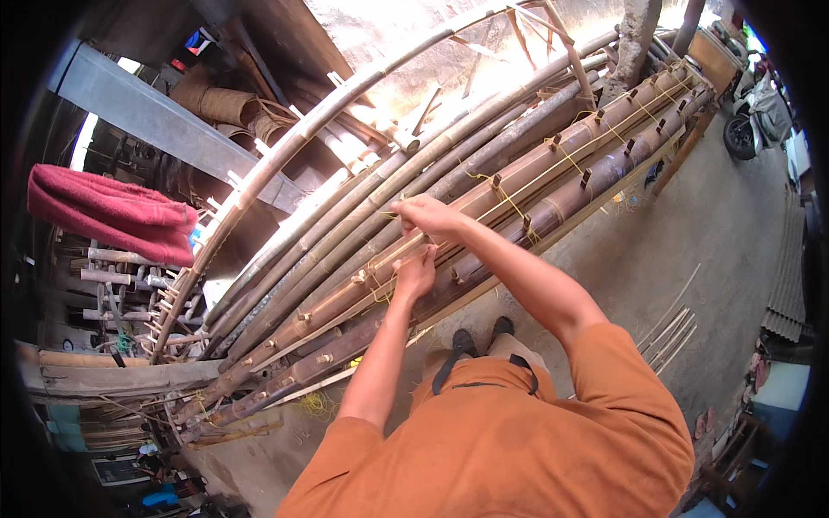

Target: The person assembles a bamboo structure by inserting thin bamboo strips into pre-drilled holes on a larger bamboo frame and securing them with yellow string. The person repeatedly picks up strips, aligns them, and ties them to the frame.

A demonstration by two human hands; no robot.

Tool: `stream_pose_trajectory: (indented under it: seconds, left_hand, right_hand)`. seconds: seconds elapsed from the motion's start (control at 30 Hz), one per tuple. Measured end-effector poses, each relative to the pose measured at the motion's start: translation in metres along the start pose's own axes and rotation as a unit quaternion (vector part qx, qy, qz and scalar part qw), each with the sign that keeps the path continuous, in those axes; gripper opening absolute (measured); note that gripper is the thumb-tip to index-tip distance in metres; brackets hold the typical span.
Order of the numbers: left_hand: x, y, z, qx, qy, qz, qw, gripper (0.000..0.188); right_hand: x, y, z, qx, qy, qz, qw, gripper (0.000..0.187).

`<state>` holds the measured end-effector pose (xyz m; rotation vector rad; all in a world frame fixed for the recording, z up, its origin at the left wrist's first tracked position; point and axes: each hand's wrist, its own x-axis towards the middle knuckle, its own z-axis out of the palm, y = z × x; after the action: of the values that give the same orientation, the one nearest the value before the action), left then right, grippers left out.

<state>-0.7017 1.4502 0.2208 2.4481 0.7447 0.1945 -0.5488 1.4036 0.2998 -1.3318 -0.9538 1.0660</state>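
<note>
Two thick brown bamboo poles (553, 207) run diagonally before me, with short wooden pegs (496, 181) standing along them. Thin yellow cord (570, 155) is wound around the pegs and stretched along the poles. My right hand (429, 216) is closed above the far pole, and a bit of yellow cord shows at its fingertips. Just below it, my left hand (416, 271) is closed at the same pole, close to a cord-wrapped peg (360, 277). What lies inside its fingers is hidden.
More long bamboo poles (345, 233) lie behind, under a curved bamboo rail (319, 116). A red towel (112, 211) hangs at left. Thin sticks (672, 341) lie on the floor at right; a motorcycle (760, 116) stands far right. Loose yellow cord (318, 402) lies below the poles.
</note>
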Motion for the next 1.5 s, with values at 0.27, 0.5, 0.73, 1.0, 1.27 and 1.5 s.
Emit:
stream_pose_trajectory:
  seconds: [0.27, 0.5, 0.73, 1.0, 1.27, 1.5]
  left_hand:
    - [-0.004, 0.029, -0.011, -0.014, 0.061, 0.023, 0.998, 0.025]
    - [0.129, -0.008, -0.02, -0.056, 0.182, -0.009, 0.982, 0.028]
    - [0.086, -0.015, -0.062, -0.047, 0.169, 0.063, 0.983, 0.035]
    - [-0.081, -0.072, -0.121, 0.092, -0.164, -0.068, 0.98, 0.036]
    - [-0.082, -0.14, -0.059, -0.244, -0.017, 0.089, 0.966, 0.022]
    - [-0.076, -0.09, -0.101, -0.065, -0.112, -0.056, 0.99, 0.034]
  right_hand:
    - [-0.163, 0.065, 0.046, -0.374, -0.117, -0.093, 0.916, 0.038]
    - [-0.177, 0.061, 0.053, -0.411, -0.056, -0.139, 0.899, 0.034]
    - [-0.172, 0.058, 0.107, -0.414, -0.008, -0.012, 0.91, 0.02]
    - [-0.134, 0.068, 0.208, 0.51, 0.293, 0.143, 0.796, 0.018]
    - [-0.014, -0.046, 0.243, -0.015, -0.051, -0.121, 0.991, 0.036]
    - [0.045, 0.043, 0.158, -0.514, 0.068, 0.094, 0.85, 0.078]
